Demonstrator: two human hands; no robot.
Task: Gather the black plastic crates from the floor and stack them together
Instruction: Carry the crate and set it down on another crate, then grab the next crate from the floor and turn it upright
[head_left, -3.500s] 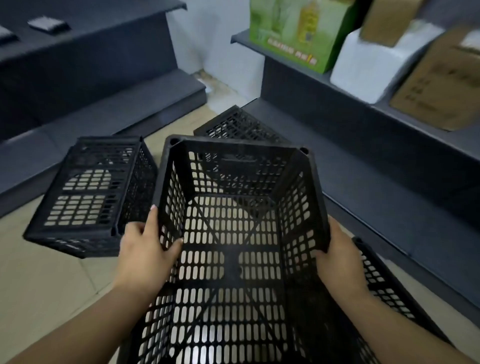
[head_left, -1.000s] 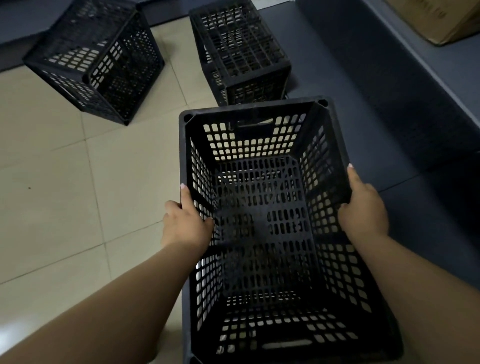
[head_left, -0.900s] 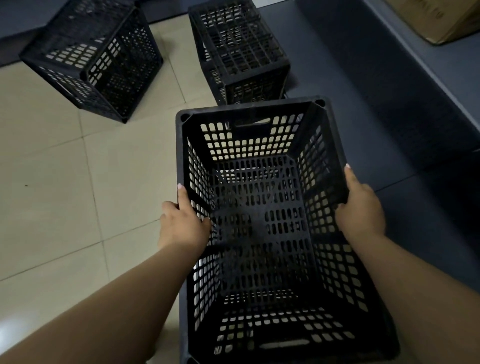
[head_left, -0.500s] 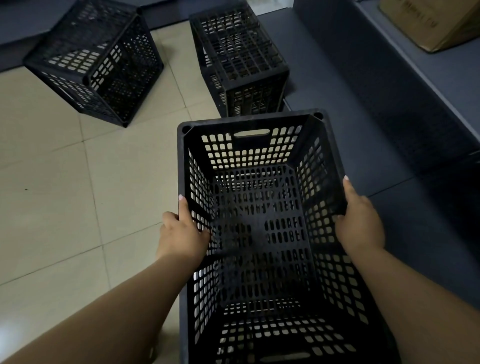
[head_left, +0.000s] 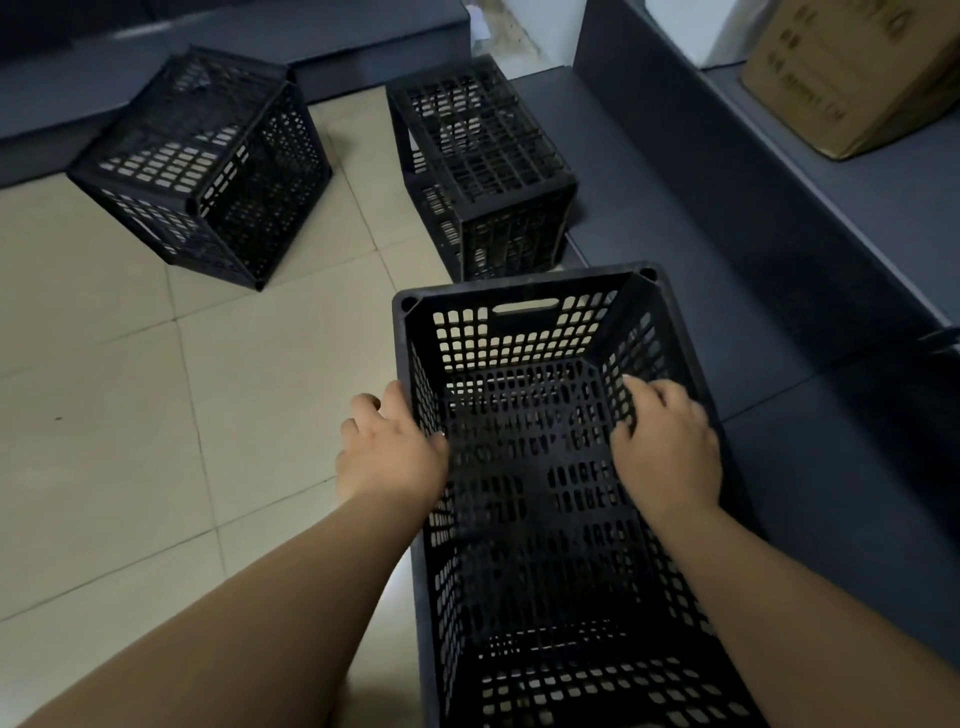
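Observation:
An upright black crate (head_left: 524, 312) stands on the floor right in front of me, its open top facing up. More slotted black plastic shows through its walls and bottom, as if it is nested in another crate. My left hand (head_left: 389, 452) holds its left rim, thumb inside and fingers curled outside. My right hand (head_left: 670, 447) lies over the right rim with its fingers bent down onto the inner wall. A second black crate (head_left: 208, 161) lies tipped on its side at the far left. A third black crate (head_left: 483, 150) sits upside down just beyond the near one.
Beige floor tiles (head_left: 182, 415) stretch to the left. A dark shelf base (head_left: 753, 260) runs along the right, with a cardboard box (head_left: 857, 78) on the shelf above. Another dark shelf base (head_left: 311, 47) closes off the far side.
The crate has sunk lower and come to rest. My right hand has shifted from beside the wall to over the rim, fingers now inside. The view has tilted up a little.

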